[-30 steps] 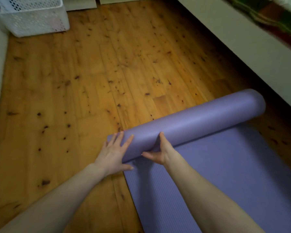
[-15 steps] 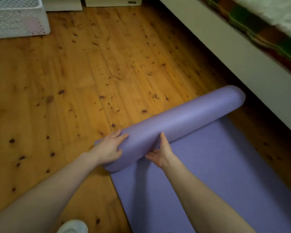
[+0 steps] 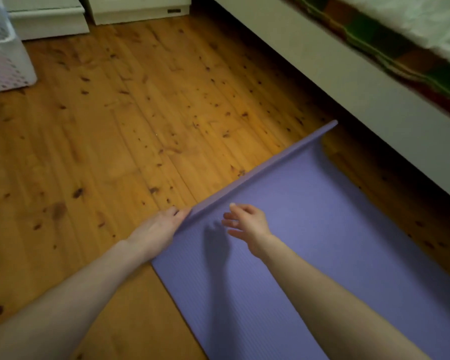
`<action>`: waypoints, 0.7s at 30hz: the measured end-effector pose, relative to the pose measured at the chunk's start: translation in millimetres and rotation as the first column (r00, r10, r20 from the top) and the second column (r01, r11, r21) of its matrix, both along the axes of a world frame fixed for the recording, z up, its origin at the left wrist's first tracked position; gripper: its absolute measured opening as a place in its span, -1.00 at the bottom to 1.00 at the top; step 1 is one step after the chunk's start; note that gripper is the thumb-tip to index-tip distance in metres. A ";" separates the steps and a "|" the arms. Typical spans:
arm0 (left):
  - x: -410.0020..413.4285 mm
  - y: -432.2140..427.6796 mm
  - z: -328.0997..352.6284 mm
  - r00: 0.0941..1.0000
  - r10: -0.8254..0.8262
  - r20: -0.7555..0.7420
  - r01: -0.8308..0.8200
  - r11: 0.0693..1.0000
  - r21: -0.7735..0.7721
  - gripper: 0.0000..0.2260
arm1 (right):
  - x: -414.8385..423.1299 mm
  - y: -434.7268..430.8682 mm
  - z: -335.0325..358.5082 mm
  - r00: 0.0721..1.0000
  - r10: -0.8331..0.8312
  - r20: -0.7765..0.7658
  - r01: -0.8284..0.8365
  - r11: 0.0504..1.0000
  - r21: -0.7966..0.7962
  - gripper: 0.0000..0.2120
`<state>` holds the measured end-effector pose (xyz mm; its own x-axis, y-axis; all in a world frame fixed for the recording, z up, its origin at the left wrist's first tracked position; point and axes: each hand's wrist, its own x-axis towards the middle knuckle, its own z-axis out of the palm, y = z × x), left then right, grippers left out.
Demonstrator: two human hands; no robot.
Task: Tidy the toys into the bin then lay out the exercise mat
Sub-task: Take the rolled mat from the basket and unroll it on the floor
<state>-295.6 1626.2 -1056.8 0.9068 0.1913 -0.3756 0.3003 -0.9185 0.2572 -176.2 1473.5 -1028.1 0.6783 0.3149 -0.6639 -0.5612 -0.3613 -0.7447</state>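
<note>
A: What is the room like?

B: The floor (image 3: 130,131) is of yellow wooden boards with many dark knots. A white bed (image 3: 353,84) runs along the right side, and a blanket (image 3: 369,45) with green and red stripes hangs over its edge. Two white drawers (image 3: 138,9) stand at the far wall.

A: Where is the mat?

B: The purple mat (image 3: 309,242) lies on the floor, near the bed and parallel to it. Almost all of it is flat. Only the far end curls up in a low, narrow lip.

A: And the bin?

B: The white bin (image 3: 3,61), with small holes in its walls, stands at the far left, well apart from the mat. What is inside, I cannot tell.

A: What do the hands do?

B: The left hand (image 3: 159,229) is at the left corner of the curled end, and its fingers touch the lip. Whether they pinch it or only press on it, I cannot tell. The right hand (image 3: 247,224) hovers above the mat, just beside the lip, with the fingers spread and loose. It holds nothing. Its shadow (image 3: 216,240) falls on the mat below.
</note>
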 end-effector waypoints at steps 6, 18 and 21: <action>30.3 58.6 -15.1 0.984 0.123 0.132 -0.100 0.981 -0.168 -0.41 | 15.9 17.8 -51.4 0.697 0.616 0.367 -0.445 0.773 -0.453 -0.44; 61.5 75.3 -51.7 0.936 0.323 0.141 -0.299 0.939 -0.168 -0.43 | 25.1 26.3 -98.1 0.387 0.893 0.230 -0.499 0.413 -0.762 -0.19; 67.9 74.0 -57.7 0.925 0.353 0.138 -0.330 0.930 -0.164 -0.41 | 30.5 25.4 -101.1 0.400 0.888 0.226 -0.502 0.418 -0.757 -0.19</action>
